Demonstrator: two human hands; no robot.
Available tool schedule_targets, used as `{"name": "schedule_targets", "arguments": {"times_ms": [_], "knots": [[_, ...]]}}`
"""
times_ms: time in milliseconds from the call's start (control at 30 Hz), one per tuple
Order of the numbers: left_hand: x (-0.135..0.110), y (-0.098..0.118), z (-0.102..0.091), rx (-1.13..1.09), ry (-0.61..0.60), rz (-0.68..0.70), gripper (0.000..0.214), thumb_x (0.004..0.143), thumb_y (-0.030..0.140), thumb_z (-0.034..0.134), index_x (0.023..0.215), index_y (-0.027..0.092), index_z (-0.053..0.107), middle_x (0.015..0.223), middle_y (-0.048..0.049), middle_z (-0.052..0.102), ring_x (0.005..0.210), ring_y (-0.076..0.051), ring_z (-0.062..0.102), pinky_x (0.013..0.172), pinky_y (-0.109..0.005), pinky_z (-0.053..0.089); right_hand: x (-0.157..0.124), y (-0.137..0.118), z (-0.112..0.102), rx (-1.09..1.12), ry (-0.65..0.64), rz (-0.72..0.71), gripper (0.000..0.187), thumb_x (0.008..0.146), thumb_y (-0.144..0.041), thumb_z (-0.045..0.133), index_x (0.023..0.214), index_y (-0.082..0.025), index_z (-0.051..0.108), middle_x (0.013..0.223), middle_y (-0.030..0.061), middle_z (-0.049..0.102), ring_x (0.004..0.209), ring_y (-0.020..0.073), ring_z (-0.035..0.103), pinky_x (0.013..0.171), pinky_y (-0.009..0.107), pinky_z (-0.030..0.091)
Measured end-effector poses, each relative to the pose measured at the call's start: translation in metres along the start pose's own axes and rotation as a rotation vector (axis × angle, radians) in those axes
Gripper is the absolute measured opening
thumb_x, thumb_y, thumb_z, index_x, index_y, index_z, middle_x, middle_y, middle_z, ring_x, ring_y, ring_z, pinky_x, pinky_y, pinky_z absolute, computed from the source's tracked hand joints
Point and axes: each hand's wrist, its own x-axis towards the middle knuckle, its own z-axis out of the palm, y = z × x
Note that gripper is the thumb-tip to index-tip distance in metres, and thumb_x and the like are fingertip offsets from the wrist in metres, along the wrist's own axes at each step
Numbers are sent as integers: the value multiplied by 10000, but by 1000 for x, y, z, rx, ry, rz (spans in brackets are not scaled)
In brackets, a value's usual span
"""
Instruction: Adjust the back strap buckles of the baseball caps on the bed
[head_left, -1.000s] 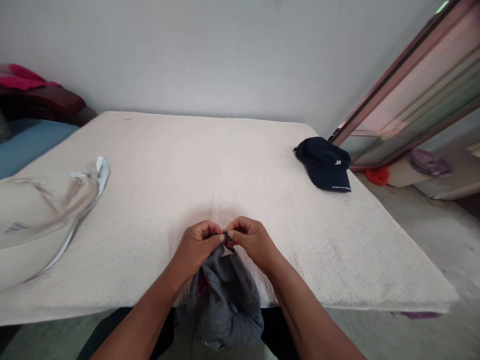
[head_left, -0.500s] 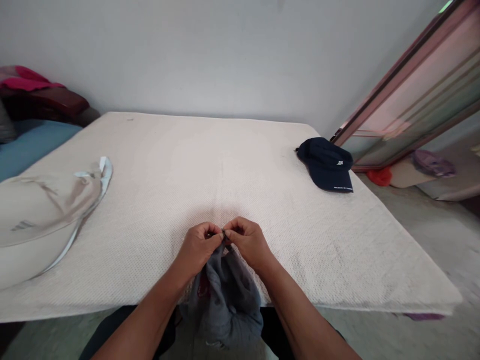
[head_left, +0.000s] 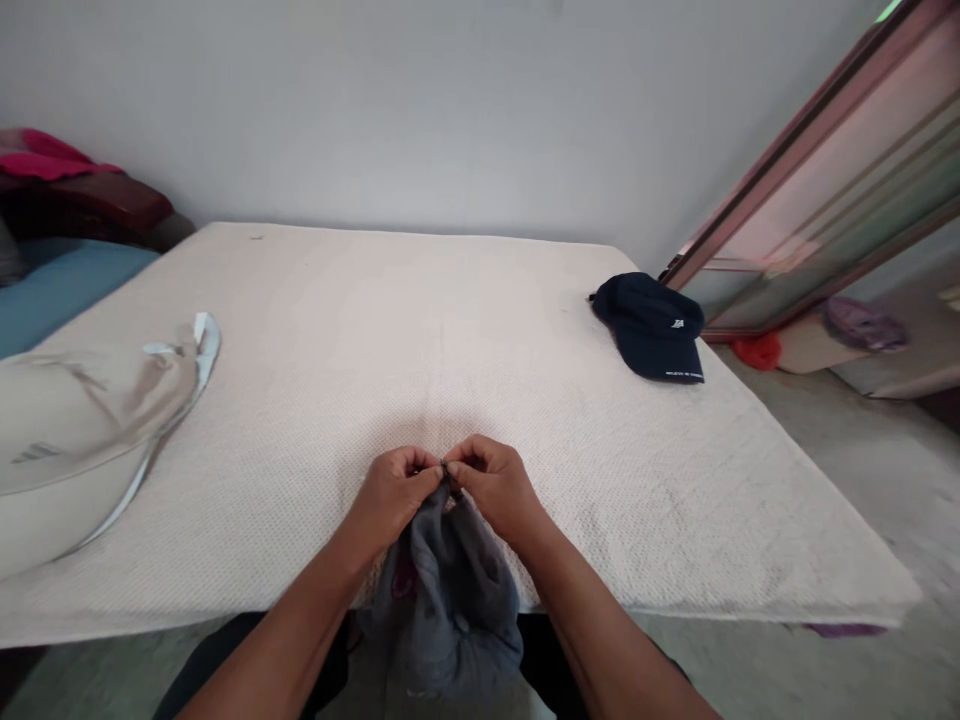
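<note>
A grey garment (head_left: 450, 590) with a red print hangs from my two hands over the near edge of a white-covered mattress (head_left: 420, 350). My left hand (head_left: 394, 495) and my right hand (head_left: 495, 485) meet at its top edge, fingers pinched together on a small dark part of the cloth, perhaps a zip or fastener. Both hands rest just above the mattress surface, close to its front edge. Most of the garment droops between my forearms.
A navy cap (head_left: 652, 325) lies near the mattress's far right edge. A beige garment (head_left: 82, 420) with pale blue trim is spread at the left. A blue bed (head_left: 52, 285) with pink cloth stands far left. A leaning framed panel (head_left: 825, 190) is at right.
Both hands stay pinched together on the grey garment's top edge; they shifted only slightly, and the garment hangs a little differently.
</note>
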Motion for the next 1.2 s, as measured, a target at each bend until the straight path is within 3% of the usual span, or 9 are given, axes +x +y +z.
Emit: {"name": "schedule_targets", "arguments": {"times_ms": [167, 300, 633, 833, 1000, 1200], "knots": [[-1, 1, 5, -6, 22, -18, 115, 661, 245, 596, 595, 168, 541, 530, 40, 490, 466, -95, 426, 456, -214, 317, -1, -1, 1, -19, -8, 2, 57, 724, -164, 586, 688, -180, 628, 633, 1, 603, 610, 124, 539, 570, 246, 416], [-2, 3, 6, -58, 0, -46, 130, 666, 264, 583, 601, 172, 519, 517, 47, 466, 452, -88, 402, 441, -211, 292, 0, -3, 0, 132, -36, 39, 21, 714, -178, 598, 698, -174, 611, 631, -3, 585, 608, 125, 543, 587, 259, 446], [-3, -5, 3, -234, -101, -97, 115, 714, 246, 590, 670, 166, 521, 563, 38, 495, 478, -84, 438, 463, -207, 317, -2, -8, -3, 299, -96, 95, 56, 733, -224, 609, 752, -172, 600, 675, -15, 563, 619, 111, 549, 644, 282, 485], [-2, -7, 1, -242, -138, -79, 124, 715, 230, 586, 651, 169, 500, 573, 35, 493, 479, -80, 434, 459, -203, 309, -4, -8, -13, 159, -267, 5, 231, 697, -179, 662, 927, -186, 635, 804, 14, 613, 713, 136, 562, 629, 265, 458], [-3, -6, 1, -182, -162, -74, 102, 707, 217, 566, 652, 169, 495, 570, 42, 471, 478, -74, 406, 454, -202, 292, -4, -8, -21, -13, -287, -31, 203, 702, -162, 667, 902, -188, 642, 831, 17, 617, 758, 143, 556, 663, 266, 445], [-4, -2, 2, -110, -148, -78, 71, 681, 208, 559, 657, 164, 508, 557, 49, 451, 470, -64, 375, 446, -194, 261, -4, -7, -23, -52, -293, -33, 171, 693, -157, 674, 854, -193, 628, 783, 4, 603, 729, 140, 541, 637, 258, 427]]}}
